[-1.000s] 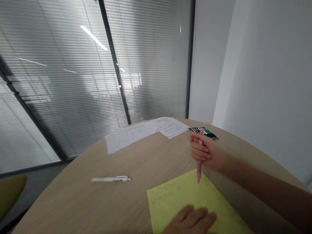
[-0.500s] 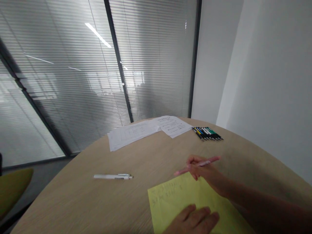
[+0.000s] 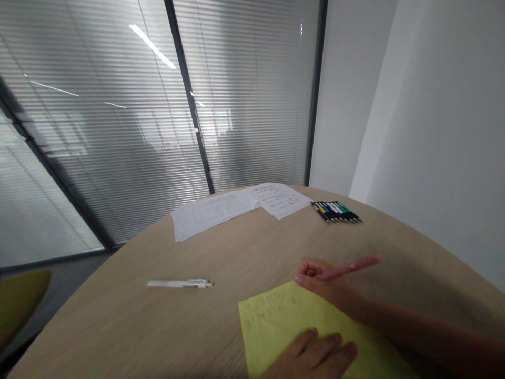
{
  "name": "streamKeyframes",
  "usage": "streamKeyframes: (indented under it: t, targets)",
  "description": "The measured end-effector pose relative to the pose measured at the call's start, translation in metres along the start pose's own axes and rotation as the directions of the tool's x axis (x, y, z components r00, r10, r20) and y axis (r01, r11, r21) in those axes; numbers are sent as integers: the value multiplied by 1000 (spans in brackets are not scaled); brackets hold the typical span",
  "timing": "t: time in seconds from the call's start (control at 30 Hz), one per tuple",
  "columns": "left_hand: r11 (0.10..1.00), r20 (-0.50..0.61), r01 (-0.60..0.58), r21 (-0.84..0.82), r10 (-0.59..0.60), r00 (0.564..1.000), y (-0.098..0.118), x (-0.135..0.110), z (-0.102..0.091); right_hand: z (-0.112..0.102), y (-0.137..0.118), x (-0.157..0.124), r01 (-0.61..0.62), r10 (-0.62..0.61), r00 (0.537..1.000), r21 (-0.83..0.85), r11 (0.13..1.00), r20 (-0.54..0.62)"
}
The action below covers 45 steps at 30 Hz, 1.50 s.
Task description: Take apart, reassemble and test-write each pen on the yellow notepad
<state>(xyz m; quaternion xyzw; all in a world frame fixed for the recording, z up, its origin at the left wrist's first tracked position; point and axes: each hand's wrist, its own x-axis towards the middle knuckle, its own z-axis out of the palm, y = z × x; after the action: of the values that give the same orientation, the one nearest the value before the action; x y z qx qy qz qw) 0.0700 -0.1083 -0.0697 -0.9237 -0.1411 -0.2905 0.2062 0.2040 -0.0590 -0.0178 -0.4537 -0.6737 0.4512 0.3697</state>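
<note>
A yellow sheet of paper [image 3: 272, 334] lies at the near side of the table, with faint handwritten marks near its upper left corner. My left hand [image 3: 315, 355] rests flat on it, fingers spread a little. Above the sheet's far edge, my right hand [image 3: 321, 281] is closed around a pink pen [image 3: 355, 267]. The pen's back end points up and to the right; its tip is hidden behind the fingers. Left of the sheet, a white pen [image 3: 179, 283] lies by itself on the wood.
The round wooden table [image 3: 197, 337] carries printed white papers [image 3: 213, 213] at its far side. Right of them lies a row of several pens [image 3: 335, 211]. A yellow-green chair [image 3: 23, 305] stands at the left, beyond the table edge. Glass panels with blinds [image 3: 252, 105] rise behind.
The pink pen has turned in my right hand: its front end no longer sticks out left past the fingers, and more shows at the right. My left hand stays on the sheet.
</note>
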Motion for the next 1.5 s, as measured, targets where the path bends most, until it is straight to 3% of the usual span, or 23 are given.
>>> streamKeyframes:
  t: [0.2,0.4,0.57,0.7,0.97,1.17,1.33,1.5]
  targets:
    - [1000,-37,15,22,-14,999,4,1,4,7,8,2,38,-37,999,27,999,-39]
    - [999,17,46,-28,-45,999,4,3,2,10,3,-2,40,-72,990,-237,971,-125]
    - [999,3,38,-5,-38,999,5,1,3,10,13,1,10,-68,978,-283,959,-196]
    - [999,-35,21,26,-20,999,5,-2,4,9,21,3,14,-71,981,-295,955,-183]
    - [997,110,-73,-18,75,991,-1,-3,-4,11,17,2,52,-115,974,-299,953,-196]
    - [998,53,-68,-5,68,996,-2,-2,-5,11,16,3,29,-90,979,-318,948,-180]
    - [996,132,-77,-37,81,988,-2,-2,-7,11,13,2,3,-65,983,-338,941,-171]
    - [995,103,-91,-32,94,990,-4,-2,-9,11,14,1,-17,-42,984,-326,945,-173]
